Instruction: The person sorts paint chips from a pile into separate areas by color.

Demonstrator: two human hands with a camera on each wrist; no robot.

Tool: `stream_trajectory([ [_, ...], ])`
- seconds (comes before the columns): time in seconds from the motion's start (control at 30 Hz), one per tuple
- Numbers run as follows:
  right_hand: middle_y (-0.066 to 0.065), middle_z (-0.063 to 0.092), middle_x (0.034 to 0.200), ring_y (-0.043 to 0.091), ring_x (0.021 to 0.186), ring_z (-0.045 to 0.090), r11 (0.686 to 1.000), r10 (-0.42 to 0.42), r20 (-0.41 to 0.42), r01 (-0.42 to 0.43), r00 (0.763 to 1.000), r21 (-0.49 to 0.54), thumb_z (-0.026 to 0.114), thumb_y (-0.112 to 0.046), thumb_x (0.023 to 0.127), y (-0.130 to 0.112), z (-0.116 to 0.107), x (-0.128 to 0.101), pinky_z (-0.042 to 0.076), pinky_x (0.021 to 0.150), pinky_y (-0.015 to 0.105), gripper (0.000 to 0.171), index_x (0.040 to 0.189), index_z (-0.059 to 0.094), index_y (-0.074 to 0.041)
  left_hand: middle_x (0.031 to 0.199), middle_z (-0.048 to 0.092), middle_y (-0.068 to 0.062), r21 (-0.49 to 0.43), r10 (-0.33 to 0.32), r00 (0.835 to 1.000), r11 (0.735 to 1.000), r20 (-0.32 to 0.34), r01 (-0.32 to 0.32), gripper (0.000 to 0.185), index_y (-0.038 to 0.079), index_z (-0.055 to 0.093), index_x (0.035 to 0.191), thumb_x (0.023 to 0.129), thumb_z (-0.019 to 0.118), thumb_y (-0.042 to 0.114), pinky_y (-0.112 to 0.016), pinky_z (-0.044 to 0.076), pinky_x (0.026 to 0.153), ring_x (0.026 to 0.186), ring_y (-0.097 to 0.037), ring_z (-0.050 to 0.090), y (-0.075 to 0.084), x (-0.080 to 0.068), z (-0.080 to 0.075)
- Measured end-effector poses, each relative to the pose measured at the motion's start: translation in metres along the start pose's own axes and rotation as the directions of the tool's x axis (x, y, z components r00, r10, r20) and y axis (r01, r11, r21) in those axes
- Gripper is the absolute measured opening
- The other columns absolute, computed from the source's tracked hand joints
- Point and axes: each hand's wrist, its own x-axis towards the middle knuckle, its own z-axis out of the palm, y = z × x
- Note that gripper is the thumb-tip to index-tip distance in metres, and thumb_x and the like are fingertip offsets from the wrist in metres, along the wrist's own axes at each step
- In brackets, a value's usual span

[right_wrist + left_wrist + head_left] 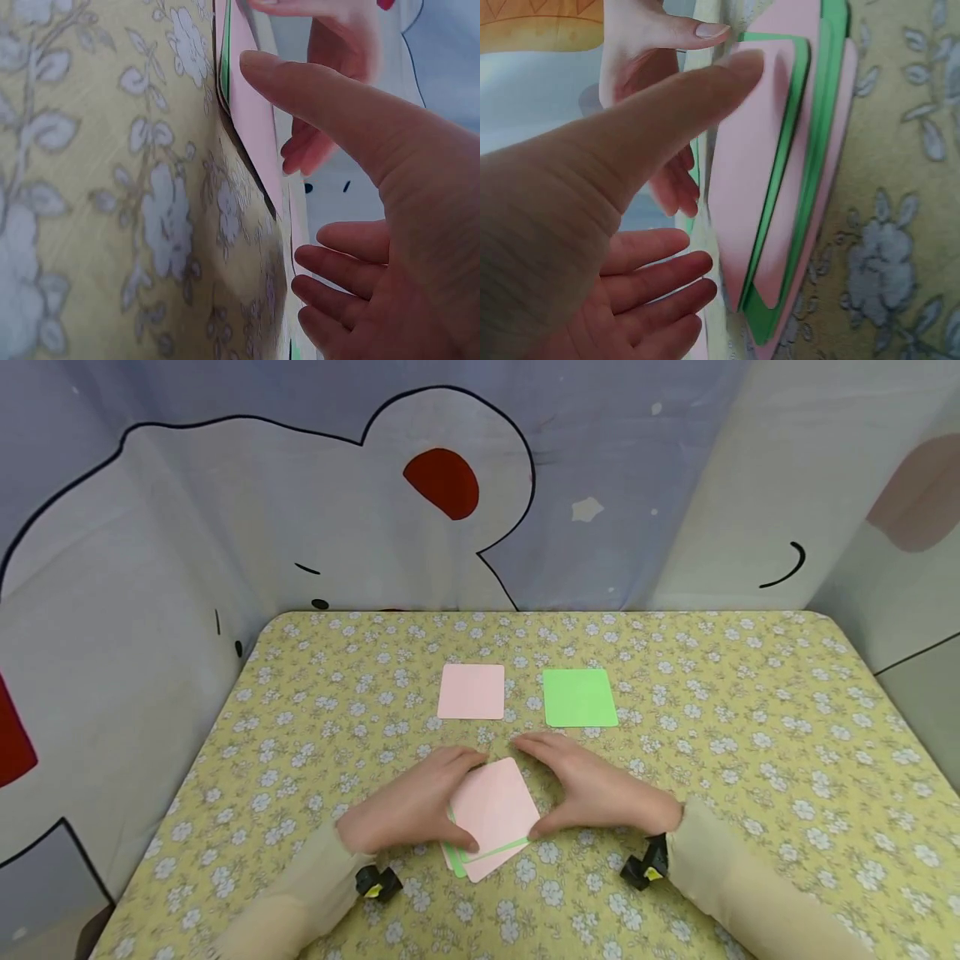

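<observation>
A loose stack of pink and green square cards lies on the table in front of me, a pink one on top. The cards are fanned out of line, so green and pink edges show beneath. My left hand is at the stack's left side, its thumb over the top card and its fingers extended beyond the left edge. On the other side, my right hand has its thumb tip at the stack's right corner. Its fingers reach forward, apart from the cards, as the right wrist view shows.
Farther back lie a single pink card and, to its right, a single green card. A yellow floral cloth covers the table. Behind it hangs a printed curtain.
</observation>
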Motion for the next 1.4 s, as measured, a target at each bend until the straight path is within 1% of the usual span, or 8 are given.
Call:
stream_trajectory([
  [0.23,0.006,0.039,0.157,0.024,0.144,0.034,0.999,-0.049,0.023,0.049,0.999,-0.004,0.095,-0.044,0.068,-0.005,0.0051,0.0067,0.036,0.114,0.045,0.112,0.157,0.038,-0.007,0.143,0.05,-0.006,0.026,0.003,1.0,1.0,0.019,-0.004,0.096,0.005,0.049,0.149,0.074,0.091,0.046,-0.036,0.049,0.098,0.125,-0.02,0.048,-0.0022,-0.0022,0.0015],
  [0.4,0.006,0.042,0.155,0.024,0.142,0.037,0.999,-0.047,0.031,0.048,0.998,-0.022,0.095,-0.044,0.068,-0.0064,0.0055,0.008,0.038,0.112,0.044,0.108,0.155,0.042,-0.007,0.137,0.052,-0.004,0.021,0.012,1.0,1.0,0.017,-0.012,0.091,0.004,0.051,0.147,0.075,0.091,0.044,-0.033,0.05,0.093,0.117,-0.017,0.05,-0.0027,-0.0015,0.0008],
  [0.6,0.006,0.045,0.146,0.02,0.13,0.046,0.996,-0.062,0.011,0.063,0.998,-0.067,0.096,-0.047,0.065,-0.0067,0.0061,0.0051,0.046,0.105,0.039,0.11,0.153,0.046,-0.005,0.13,0.053,-0.003,0.014,0.031,0.999,0.999,0.012,-0.031,0.088,0.005,0.053,0.145,0.075,0.091,0.041,-0.031,0.051,0.089,0.108,-0.014,0.051,-0.002,-0.0009,0.0],
  [0.73,0.004,0.045,0.14,0.017,0.122,0.045,0.992,-0.087,0.004,0.087,0.996,-0.096,0.097,-0.049,0.06,-0.0067,0.0073,0.0023,0.049,0.099,0.036,0.112,0.15,0.049,-0.004,0.127,0.052,-0.002,0.009,0.032,0.999,0.999,0.015,-0.032,0.085,0.006,0.055,0.144,0.076,0.091,0.041,-0.03,0.05,0.088,0.106,-0.013,0.05,-0.0022,-0.0007,0.0002],
  [0.83,0.003,0.045,0.136,0.016,0.118,0.044,0.988,-0.104,-0.006,0.103,0.995,-0.113,0.098,-0.049,0.06,-0.0066,0.0083,0.0011,0.05,0.097,0.035,0.109,0.148,0.051,-0.004,0.127,0.051,-0.001,0.007,0.032,0.999,0.999,0.014,-0.033,0.084,0.006,0.056,0.144,0.076,0.091,0.041,-0.029,0.05,0.088,0.106,-0.013,0.049,-0.0029,-0.0005,0.0005],
  [1.0,0.001,0.044,0.133,0.014,0.116,0.043,0.989,-0.11,-0.018,0.107,0.994,-0.104,0.098,-0.048,0.06,-0.0073,0.0088,0.0007,0.05,0.095,0.035,0.104,0.144,0.054,-0.005,0.128,0.051,-0.001,-0.001,0.039,0.999,0.999,0.012,-0.039,0.085,0.007,0.056,0.144,0.075,0.092,0.042,-0.029,0.05,0.088,0.105,-0.013,0.049,-0.0042,-0.0003,0.0018],
  [1.17,0.0,0.044,0.133,0.012,0.116,0.043,0.992,-0.104,-0.042,0.101,0.994,-0.075,0.097,-0.046,0.058,-0.0059,0.009,0.0015,0.051,0.094,0.033,0.102,0.143,0.055,-0.007,0.126,0.05,0.0,-0.011,0.034,0.999,0.999,-0.003,-0.034,0.091,0.008,0.055,0.145,0.071,0.092,0.047,-0.029,0.05,0.087,0.104,-0.012,0.048,-0.0042,0.0009,0.0029],
  [1.4,-0.001,0.044,0.134,0.012,0.116,0.044,0.996,-0.078,-0.061,0.075,0.995,-0.044,0.094,-0.047,0.063,-0.0017,0.0077,0.0033,0.05,0.094,0.032,0.101,0.145,0.053,-0.006,0.13,0.047,-0.002,-0.002,0.017,0.999,1.0,-0.039,-0.017,0.103,0.007,0.052,0.148,0.065,0.094,0.053,-0.031,0.05,0.088,0.108,-0.014,0.045,-0.0026,0.0029,0.0023],
])
